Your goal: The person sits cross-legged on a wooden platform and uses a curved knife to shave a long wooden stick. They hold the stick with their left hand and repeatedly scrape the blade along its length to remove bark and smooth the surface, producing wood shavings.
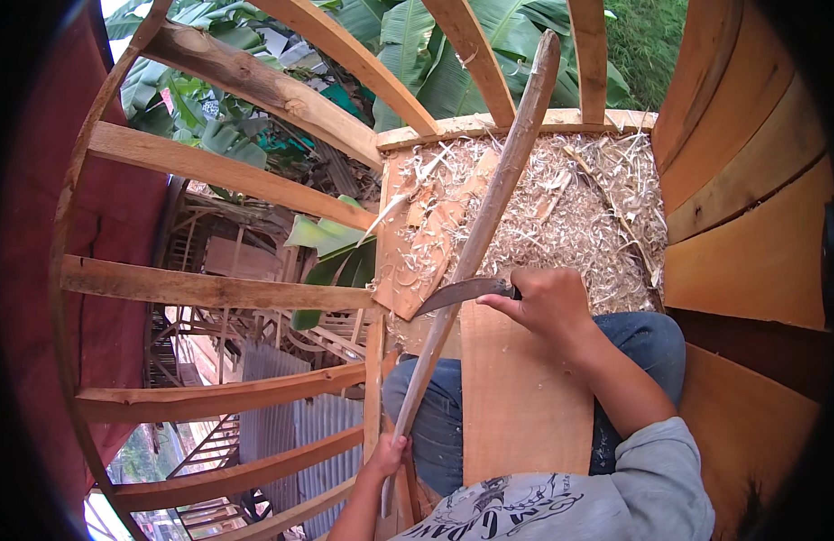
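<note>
A long wooden pole (500, 194) slants from low beside my left leg up to the far right, past the shavings. My left hand (387, 455) is wrapped round its lower part. My right hand (554, 302) grips a knife (460, 293) with a broad, curved dark blade. That blade lies across the pole, its tip pointing left; the handle is mostly hidden in my fist. Below the knife, the pole looks paler and smoother than its brownish upper part. On my lap, between my knees, rests a flat wooden board (525, 397).
Curly wood shavings (588, 207) cover the floor ahead, with a loose plank (448, 225) among them. Wooden railing slats (218, 288) run along my left and front. A plank wall (741, 243) stands at right. Banana leaves (403, 59) hang beyond the railing.
</note>
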Demonstrator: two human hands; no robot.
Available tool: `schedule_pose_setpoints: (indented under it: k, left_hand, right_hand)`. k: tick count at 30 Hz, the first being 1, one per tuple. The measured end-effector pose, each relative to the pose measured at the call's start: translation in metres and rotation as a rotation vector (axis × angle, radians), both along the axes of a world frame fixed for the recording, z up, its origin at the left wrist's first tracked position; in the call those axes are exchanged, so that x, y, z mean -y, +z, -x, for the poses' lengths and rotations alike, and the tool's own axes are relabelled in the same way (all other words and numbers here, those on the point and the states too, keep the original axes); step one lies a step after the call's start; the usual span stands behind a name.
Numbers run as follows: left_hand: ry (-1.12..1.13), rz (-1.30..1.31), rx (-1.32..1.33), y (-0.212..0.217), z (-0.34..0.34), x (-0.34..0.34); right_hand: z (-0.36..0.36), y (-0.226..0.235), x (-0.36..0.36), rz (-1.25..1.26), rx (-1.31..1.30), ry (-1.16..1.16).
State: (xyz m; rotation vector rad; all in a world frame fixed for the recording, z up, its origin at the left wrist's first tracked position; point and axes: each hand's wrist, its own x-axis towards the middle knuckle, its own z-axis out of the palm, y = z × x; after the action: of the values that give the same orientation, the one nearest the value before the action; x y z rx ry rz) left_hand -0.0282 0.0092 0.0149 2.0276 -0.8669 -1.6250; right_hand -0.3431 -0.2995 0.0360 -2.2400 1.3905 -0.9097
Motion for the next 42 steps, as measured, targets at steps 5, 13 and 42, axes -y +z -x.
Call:
schedule_pose_setpoints:
  k: [5, 13, 42]
  left_hand:
    - [0.038, 0.031, 0.015, 0.009, 0.014, 0.011]
    - [0.032, 0.053, 0.009, 0.013, 0.019, 0.017]
    - [-0.083, -0.095, -0.075, 0.017, -0.003, 0.026]
  right_hand:
    - [0.003, -0.004, 0.010, 0.103, -0.062, -0.077]
    - [0.013, -0.003, 0.022, 0.027, -0.064, -0.175]
    - [0.023, 0.001, 0.027, 0.100, -0.106, -0.214]
